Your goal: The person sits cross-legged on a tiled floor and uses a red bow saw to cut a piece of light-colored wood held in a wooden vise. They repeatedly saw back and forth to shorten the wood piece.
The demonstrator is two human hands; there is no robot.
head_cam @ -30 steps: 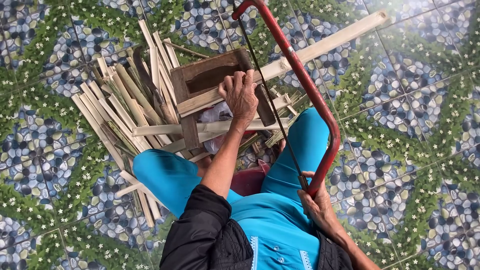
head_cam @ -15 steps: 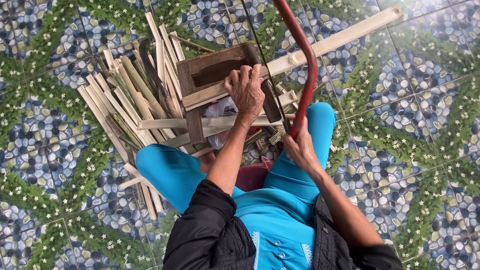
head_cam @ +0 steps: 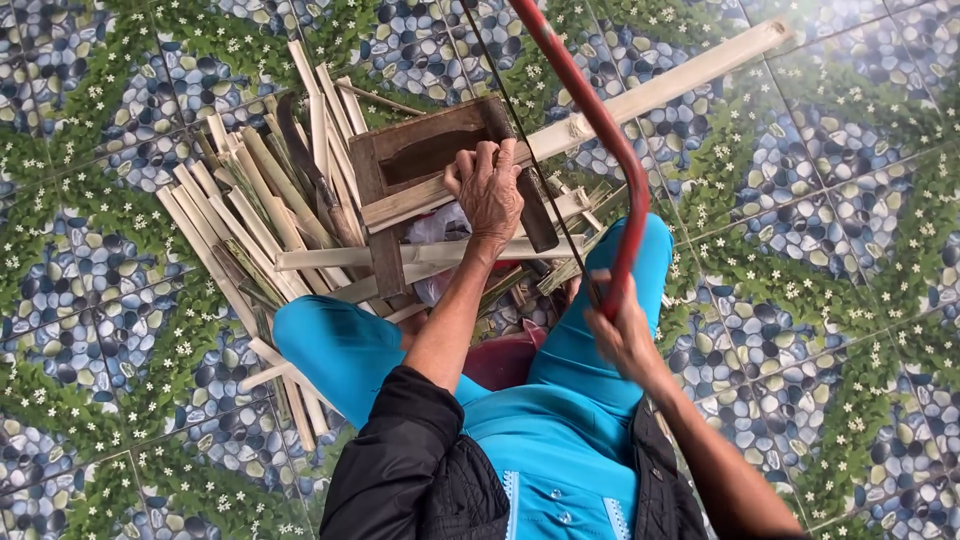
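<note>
My left hand [head_cam: 489,190] presses a long pale bamboo pole [head_cam: 660,88] down onto a small dark wooden stool [head_cam: 430,160] in front of my knees. My right hand [head_cam: 622,325] grips the handle end of a red-framed bow saw [head_cam: 600,130]. The saw's frame rises up and away past the pole, and its thin blade crosses the pole just right of my left hand. My legs in bright blue trousers [head_cam: 345,345] spread to either side of the stool.
A heap of split bamboo strips [head_cam: 260,215] lies left of and under the stool. A dark red object [head_cam: 505,360] sits between my knees. The floor is tiled with a pebble-and-leaf pattern [head_cam: 830,220].
My right hand has come forward from beside my hip to above my knee, pushing the saw frame further up and across the pole. My left hand has stayed on the pole.
</note>
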